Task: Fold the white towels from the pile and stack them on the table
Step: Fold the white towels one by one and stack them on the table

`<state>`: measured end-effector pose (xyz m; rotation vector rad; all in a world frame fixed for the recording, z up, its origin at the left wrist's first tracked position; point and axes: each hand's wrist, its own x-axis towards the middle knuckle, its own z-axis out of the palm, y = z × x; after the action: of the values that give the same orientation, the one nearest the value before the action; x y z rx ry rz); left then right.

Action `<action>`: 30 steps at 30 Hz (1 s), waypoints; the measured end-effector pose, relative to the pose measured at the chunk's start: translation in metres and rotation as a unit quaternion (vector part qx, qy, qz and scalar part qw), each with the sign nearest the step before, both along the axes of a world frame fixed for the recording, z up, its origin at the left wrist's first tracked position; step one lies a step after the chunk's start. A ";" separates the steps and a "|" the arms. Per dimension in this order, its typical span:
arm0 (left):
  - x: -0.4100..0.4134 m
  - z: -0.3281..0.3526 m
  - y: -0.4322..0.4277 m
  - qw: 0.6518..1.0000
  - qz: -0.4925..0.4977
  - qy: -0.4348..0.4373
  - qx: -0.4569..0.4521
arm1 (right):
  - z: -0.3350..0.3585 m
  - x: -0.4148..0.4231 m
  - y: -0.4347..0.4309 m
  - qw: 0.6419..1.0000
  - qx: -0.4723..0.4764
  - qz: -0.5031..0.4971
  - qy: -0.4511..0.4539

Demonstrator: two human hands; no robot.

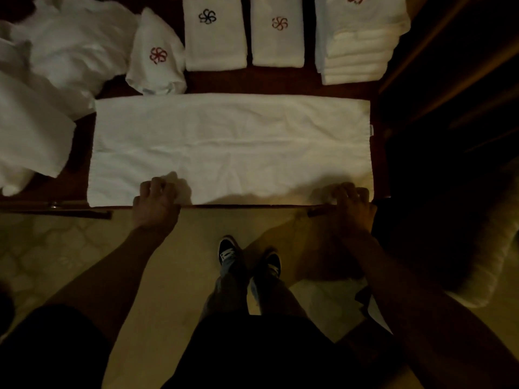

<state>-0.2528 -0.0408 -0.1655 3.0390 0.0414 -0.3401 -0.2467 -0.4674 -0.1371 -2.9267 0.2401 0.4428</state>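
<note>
A long white towel (230, 141) lies spread flat across the dark wooden table (280, 80), its near edge along the table's front edge. My left hand (156, 202) grips that near edge left of the middle, fingers curled over the cloth. My right hand (351, 207) grips the same edge at the near right corner. A loose pile of unfolded white towels (64, 49) fills the far left. At the back stand folded towels: one with a dark emblem (214, 35), one with a red emblem (278, 35), and a tall stack (362, 49) at the right.
A loosely folded towel with a red emblem (157, 57) leans beside the pile. More white cloth (28, 136) hangs over the table's left part. Pale patterned floor (182, 276) and my two dark shoes lie below the table edge. Dark furniture stands at the right.
</note>
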 end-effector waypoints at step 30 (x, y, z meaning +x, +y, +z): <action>0.024 0.025 0.020 0.993 0.033 -0.038 -0.107 | 0.007 0.018 -0.021 0.999 0.038 0.016 0.009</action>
<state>-0.2291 -0.0209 -0.1403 2.8267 0.0948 -0.2099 -0.2284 -0.4881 -0.1302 -2.8564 0.1744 0.4730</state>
